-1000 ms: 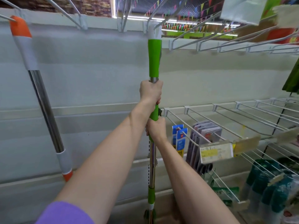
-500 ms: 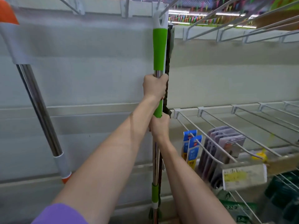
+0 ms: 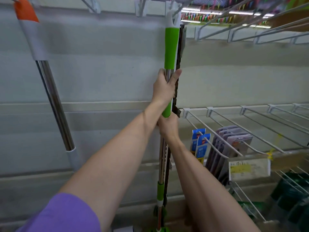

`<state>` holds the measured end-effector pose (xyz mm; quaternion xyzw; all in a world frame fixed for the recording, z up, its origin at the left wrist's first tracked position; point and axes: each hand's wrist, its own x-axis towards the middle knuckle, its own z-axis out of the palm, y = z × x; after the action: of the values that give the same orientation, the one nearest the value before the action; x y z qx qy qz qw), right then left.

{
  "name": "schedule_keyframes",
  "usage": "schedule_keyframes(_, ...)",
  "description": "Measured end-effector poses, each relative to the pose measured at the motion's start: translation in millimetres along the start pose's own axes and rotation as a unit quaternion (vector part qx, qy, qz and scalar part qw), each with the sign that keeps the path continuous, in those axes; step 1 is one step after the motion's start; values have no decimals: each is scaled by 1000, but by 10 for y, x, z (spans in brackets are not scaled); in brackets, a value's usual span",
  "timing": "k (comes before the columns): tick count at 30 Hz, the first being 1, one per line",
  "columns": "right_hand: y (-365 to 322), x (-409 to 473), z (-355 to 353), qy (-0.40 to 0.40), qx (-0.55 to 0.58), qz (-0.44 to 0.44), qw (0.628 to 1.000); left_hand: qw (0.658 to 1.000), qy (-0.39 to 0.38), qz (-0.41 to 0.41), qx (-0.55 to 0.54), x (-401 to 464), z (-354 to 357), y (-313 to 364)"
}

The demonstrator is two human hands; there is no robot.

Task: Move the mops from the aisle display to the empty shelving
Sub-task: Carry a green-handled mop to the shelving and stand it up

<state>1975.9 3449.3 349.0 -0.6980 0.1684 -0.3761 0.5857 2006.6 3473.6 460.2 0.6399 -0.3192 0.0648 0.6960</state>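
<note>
Against the grey back panel point(image 3: 103, 77) of the shelving, a green mop point(image 3: 170, 47) stands upright, its white cap right at a hook point(image 3: 176, 10) on the top rail, beside the dark slotted upright point(image 3: 181, 52). The left hand point(image 3: 164, 88) is wrapped around the steel shaft just below the upper green grip, fingers curled tight on it and the thumb lying up the right side. The right hand point(image 3: 168, 127) clasps the shaft directly beneath, under a short green collar, touching the left wrist; its fingers are closed round the pole. Lower down the pole carries another green sleeve, and the green head shows at the bottom edge. To the left, well apart, an orange mop point(image 3: 50, 91) hangs tilted from the same rail, its orange and white grip at the top and chrome shaft running down and rightward. A purple sleeve point(image 3: 63, 215) covers the left upper arm. To the right, wire pegs point(image 3: 234, 131) jut forward from a rail, holding blue packets point(image 3: 199, 144) and grey packets point(image 3: 232, 144), with a yellowed price tag point(image 3: 249, 169) at the front.
</note>
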Motion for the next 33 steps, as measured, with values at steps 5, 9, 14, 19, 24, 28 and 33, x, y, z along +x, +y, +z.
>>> schedule_keyframes(5,-51,-131,-88,-1,-224,28,974,999,5,-24,25,-193,-146,172)
schedule_keyframes(9,-112,-424,-133,45,-226,7,973,991,31,-16,126,-511,-331,160)
schedule_keyframes(14,-138,-856,-161,81,-143,-21,986,992,6,-35,124,-892,-596,246)
schedule_keyframes(19,-122,-1280,-355,50,-151,-15,987,996,-39,-56,64,-1210,-601,282)
schedule_keyframes(24,18,-1678,-687,50,-172,1,984,993,-77,-86,39,-1581,-476,-169)
schedule_keyframes(28,178,-1909,-1128,66,-183,9,981,983,-114,-128,63,-1985,-366,-279)
schedule_keyframes(33,297,-2102,-1884,106,-195,31,975,970,-182,-147,62,-2455,211,-268)
